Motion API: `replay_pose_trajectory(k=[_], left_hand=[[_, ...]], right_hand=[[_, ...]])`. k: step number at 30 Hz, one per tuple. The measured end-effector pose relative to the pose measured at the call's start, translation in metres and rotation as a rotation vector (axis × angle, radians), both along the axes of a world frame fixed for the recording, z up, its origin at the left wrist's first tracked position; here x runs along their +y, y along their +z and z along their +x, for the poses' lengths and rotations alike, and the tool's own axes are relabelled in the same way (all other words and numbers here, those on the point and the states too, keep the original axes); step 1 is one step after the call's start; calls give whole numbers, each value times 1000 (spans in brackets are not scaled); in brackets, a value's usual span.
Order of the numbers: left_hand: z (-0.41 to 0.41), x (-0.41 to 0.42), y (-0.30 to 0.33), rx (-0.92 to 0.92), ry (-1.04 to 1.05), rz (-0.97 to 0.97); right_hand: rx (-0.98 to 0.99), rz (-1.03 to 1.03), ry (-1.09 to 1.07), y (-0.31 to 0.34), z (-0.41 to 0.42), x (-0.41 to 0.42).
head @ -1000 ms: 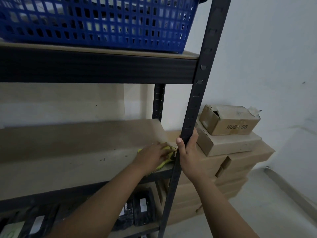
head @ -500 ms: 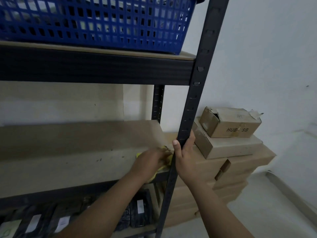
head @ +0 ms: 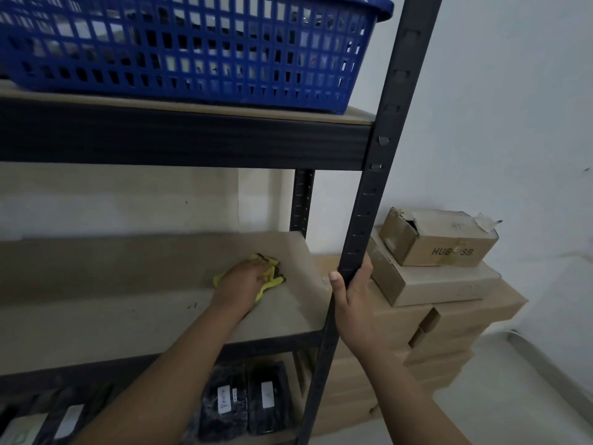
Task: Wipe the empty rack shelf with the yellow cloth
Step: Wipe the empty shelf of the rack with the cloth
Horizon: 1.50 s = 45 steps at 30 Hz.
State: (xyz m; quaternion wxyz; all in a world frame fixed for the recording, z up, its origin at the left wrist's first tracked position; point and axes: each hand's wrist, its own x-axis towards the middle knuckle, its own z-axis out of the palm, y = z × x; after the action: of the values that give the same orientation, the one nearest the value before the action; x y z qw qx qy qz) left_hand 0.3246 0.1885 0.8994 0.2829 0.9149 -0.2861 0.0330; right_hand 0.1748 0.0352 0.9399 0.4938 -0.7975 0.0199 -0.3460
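Observation:
The empty rack shelf [head: 96, 316] is a bare tan board in a black metal frame. My left hand [head: 242, 279] lies on the yellow cloth [head: 272, 277] and presses it flat on the shelf's right part, a little back from the front edge. Only the cloth's edges show around my fingers. My right hand [head: 351, 303] grips the black front-right upright post [head: 369, 200], thumb on the left side and fingers wrapped round the right.
A blue plastic basket [head: 192, 49] fills the shelf above. Black labelled packages [head: 244, 399] lie on the shelf below. Right of the rack stands a stack of cardboard boxes [head: 433, 303], topped by a small "HUB-USB" box [head: 439, 239], against a white wall.
My left hand has slid the cloth from the shelf's front-right corner by the post leftward and deeper onto the board. My right hand keeps its grip on the post.

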Motion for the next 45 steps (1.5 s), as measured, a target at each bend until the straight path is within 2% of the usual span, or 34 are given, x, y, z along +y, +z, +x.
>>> replay_pose_trajectory(k=[3, 6, 8, 11, 12, 16, 21, 23, 27, 31, 34, 35, 37, 40, 42, 45], left_hand=[[-34, -7, -3, -44, -54, -87], [-45, -43, 0, -140, -186, -54], [-33, -70, 8, -135, -242, 61], [7, -98, 17, -120, -298, 341], [20, -100, 18, -126, -301, 374], [53, -74, 14, -104, -165, 217], [56, -35, 9, -67, -66, 250], [40, -24, 7, -21, -82, 201], [7, -1, 1, 75, -177, -68], [-7, 38, 6, 36, -222, -120], [-11, 73, 8, -61, -220, -75], [-12, 85, 8, -84, -226, -55], [-14, 106, 4, -127, -206, 30], [-12, 129, -10, -125, -165, 181], [-13, 134, -16, -69, -149, 187], [-15, 133, -16, -54, -128, 194]], right_hand=[[-5, 4, -11, 1, -1, 3], [5, 27, -11, 4, -1, 4], [18, 19, -9, 3, -1, 2], [54, -3, -20, 4, 0, -1], [62, 2, -19, 3, 1, -2], [97, 34, -3, 6, -2, -1], [122, 28, -30, 8, -4, 5], [95, 47, -56, 8, -3, 7], [84, 145, -113, 9, -8, 20], [46, 276, -302, 10, -11, 45], [-35, 99, -657, -3, -16, 76], [-59, -2, -707, -8, -17, 89], [-70, -208, -618, -15, -12, 112], [79, -471, -346, -23, 27, 117], [319, -537, -314, -23, 62, 111], [755, -517, -352, -21, 106, 108]])
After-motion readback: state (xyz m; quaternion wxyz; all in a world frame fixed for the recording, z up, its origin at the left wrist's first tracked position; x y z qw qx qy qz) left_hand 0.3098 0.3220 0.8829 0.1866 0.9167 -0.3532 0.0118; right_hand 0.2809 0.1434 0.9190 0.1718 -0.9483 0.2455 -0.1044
